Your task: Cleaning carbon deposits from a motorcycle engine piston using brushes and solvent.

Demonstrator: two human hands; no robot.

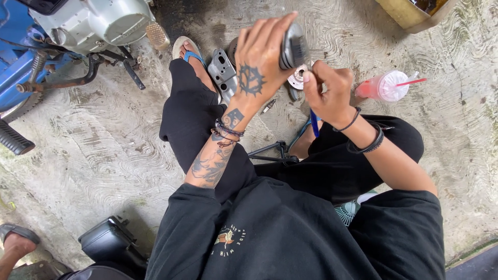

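My left hand (pixel 262 57) is raised over my knees and grips a dark grey, round metal engine part (pixel 293 46) with ribbed edges. My right hand (pixel 327 93) sits just right of it, fingers pinched against the part's lower side, with a blue-handled tool (pixel 314 123) hanging below the palm. Whether the right hand holds that tool is hidden. A grey metal casing piece (pixel 223 70) and a small round white-and-metal part (pixel 298 78) lie on the concrete floor under my hands.
A blue motorcycle with a silver engine (pixel 93 23) stands at top left, its footrest (pixel 13 137) jutting out. A pink drink cup with a straw (pixel 386 85) sits right. A yellow container (pixel 415 13) is top right. Another person's sandalled foot (pixel 18 241) shows bottom left.
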